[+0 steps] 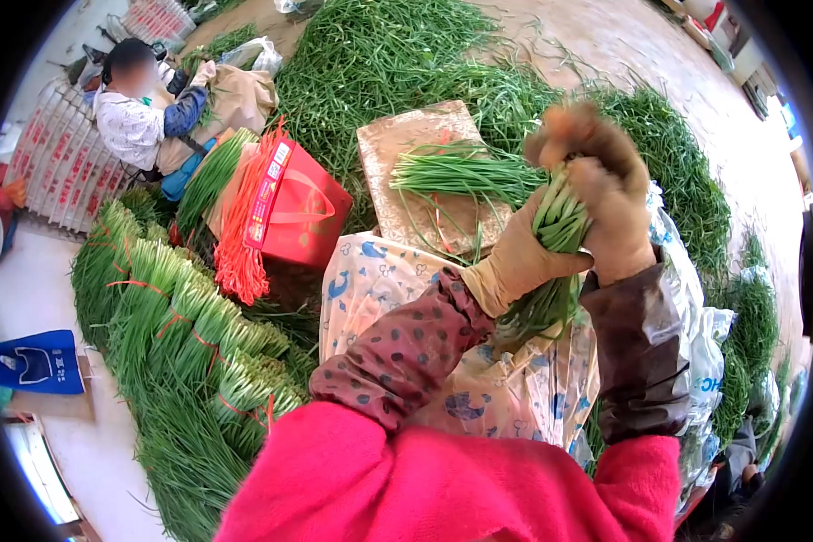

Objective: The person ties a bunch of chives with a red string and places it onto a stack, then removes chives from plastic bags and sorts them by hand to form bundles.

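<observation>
Left fingers (565,264), gloved, curl round the green bunch (562,215), likely to stop those slender stalks splaying! Right fingers (598,185) blur at its top; can't tell their grip. Just beyond, loose stalks (461,174) cross a worn flat board (425,126), presumably for easy reach; leftward, stringy orange ties (239,244) drape a glossy red bag (307,242).

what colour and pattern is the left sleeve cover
The left sleeve cover is dusky maroon with dark spots, seen in the head view.
</observation>
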`<state>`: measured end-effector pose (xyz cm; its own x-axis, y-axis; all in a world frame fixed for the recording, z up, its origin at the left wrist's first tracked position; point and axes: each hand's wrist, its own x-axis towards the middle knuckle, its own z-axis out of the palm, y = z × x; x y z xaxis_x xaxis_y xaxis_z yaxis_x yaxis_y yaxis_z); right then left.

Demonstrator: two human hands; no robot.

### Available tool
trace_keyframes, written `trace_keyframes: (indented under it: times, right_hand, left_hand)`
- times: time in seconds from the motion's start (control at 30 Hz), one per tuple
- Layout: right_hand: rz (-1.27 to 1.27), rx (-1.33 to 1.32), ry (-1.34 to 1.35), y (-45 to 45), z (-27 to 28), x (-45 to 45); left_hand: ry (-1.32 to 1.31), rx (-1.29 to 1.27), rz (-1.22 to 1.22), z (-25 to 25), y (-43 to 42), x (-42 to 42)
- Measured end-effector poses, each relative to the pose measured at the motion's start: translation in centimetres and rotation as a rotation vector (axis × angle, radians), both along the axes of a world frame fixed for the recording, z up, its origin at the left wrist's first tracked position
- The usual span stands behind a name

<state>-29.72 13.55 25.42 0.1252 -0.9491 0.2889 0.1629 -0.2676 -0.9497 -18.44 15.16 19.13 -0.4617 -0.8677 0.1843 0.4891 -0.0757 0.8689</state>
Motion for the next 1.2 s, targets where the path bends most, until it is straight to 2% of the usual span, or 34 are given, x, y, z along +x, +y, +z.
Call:
trace_keyframes:
  times: [0.03,0.07,0.13,0.17,0.23,0.27,0.3,0.37,0.43,0.47,0.5,0.57,0.6,0.67,0.7,0.77,0.8,0.83,0.87,0.9,0.93,1.0,1.03,1.07,1.1,1.13,1.2]
  right_hand:
    - [0.077,-0.053,-0.357,-0.9,-0.3,-0.7]
    - [0.157,-0.109,-0.713,-1.6,-0.5,-1.4]
    - [0.088,-0.064,-0.720,-1.1,-3.2,-2.5]
    - [0.041,-0.061,-0.353,-0.8,-7.2,-2.7]
    - [0.022,0.060,0.164,1.6,-9.3,-1.5]
    - [0.037,0.125,0.238,2.5,-9.4,-0.7]
    - [0.055,0.187,0.314,3.4,-9.4,0.1]
    - [-0.008,0.456,0.142,3.2,-10.5,0.5]
    - [-0.054,0.509,0.223,2.5,-11.7,-0.8]
    - [-0.092,0.544,0.313,1.8,-12.2,-1.9]
    - [-0.191,0.535,0.288,1.3,-12.6,-3.0]
    - [-0.268,0.548,0.276,0.1,-10.3,-5.1]
    - [-0.317,0.561,0.315,-0.4,-9.8,-6.1]
    - [-0.334,0.546,0.331,-1.2,-10.1,-7.8]
    - [-0.335,0.574,0.329,-1.4,-9.9,-7.9]
    - [-0.346,0.542,0.293,-1.5,-10.6,-7.2]
    - [-0.351,0.501,0.259,-1.5,-10.9,-6.9]
    - [-0.343,0.603,0.281,-1.6,-11.5,-6.8]
    - [-0.351,0.522,0.287,-1.6,-12.6,-6.6]
    - [-0.352,0.547,0.305,-1.7,-12.9,-6.3]
    - [-0.353,0.570,0.320,-1.8,-13.1,-5.8]
    - [-0.360,0.571,0.302,-2.1,-13.4,-5.2]
    - [-0.367,0.569,0.296,-2.1,-13.4,-5.1]
    - [-0.367,0.569,0.299,-2.1,-13.4,-5.2]
    - [-0.359,0.598,0.316,-2.1,-13.3,-5.4]
    - [-0.350,0.624,0.333,-2.3,-13.2,-5.5]
    - [-0.316,0.664,0.311,-2.7,-13.4,-6.4]
  left_hand:
    - [-0.155,-0.010,-0.008,-0.6,-0.2,0.1]
    - [-0.156,-0.008,-0.008,-1.1,-0.2,0.0]
    - [-0.108,0.047,0.176,-1.9,-0.1,-0.1]
    - [-0.045,0.132,0.207,-1.9,-0.3,0.2]
    - [0.147,0.302,0.261,-2.8,-1.6,0.6]
    - [0.238,0.400,0.285,-3.1,-2.1,0.6]
    - [0.210,0.378,0.257,-4.4,-2.3,0.7]
    - [0.174,0.375,0.211,-5.8,-2.6,1.0]
    - [0.179,0.344,0.129,-8.1,-3.1,1.2]
    - [0.076,0.137,0.211,-9.4,-4.1,1.4]
    - [-0.394,-0.050,0.369,-10.8,-5.4,2.6]
    - [-0.953,-0.118,0.581,-15.5,-7.5,7.1]
    - [-1.040,0.011,0.646,-18.7,-8.4,9.5]
    - [-1.574,0.198,0.633,-22.3,-9.1,11.5]
    - [-1.579,0.199,0.620,-23.9,-9.3,11.4]
    - [-1.870,0.378,0.481,-25.2,-9.7,10.7]
    - [-1.850,0.405,0.458,-26.2,-9.2,9.4]
    - [-1.789,0.330,0.417,-25.8,-8.3,7.9]
    - [-1.814,0.156,0.316,-25.7,-7.0,6.3]
    - [-1.869,0.151,0.138,-23.3,-5.5,3.4]
    - [-1.942,-0.007,0.026,-23.8,-3.6,1.1]
    - [-1.961,-0.284,-0.381,-22.3,-0.7,-2.7]
    - [-1.780,-0.341,-0.495,-24.0,0.7,-3.8]
    - [-1.800,-0.448,-0.618,-24.5,1.8,-5.3]
    - [-1.752,-0.520,-0.631,-26.4,3.1,-6.4]
    - [-1.699,-0.563,-0.909,-24.6,2.7,-7.3]
    - [-1.391,-0.337,-1.051,-21.4,1.2,-7.3]
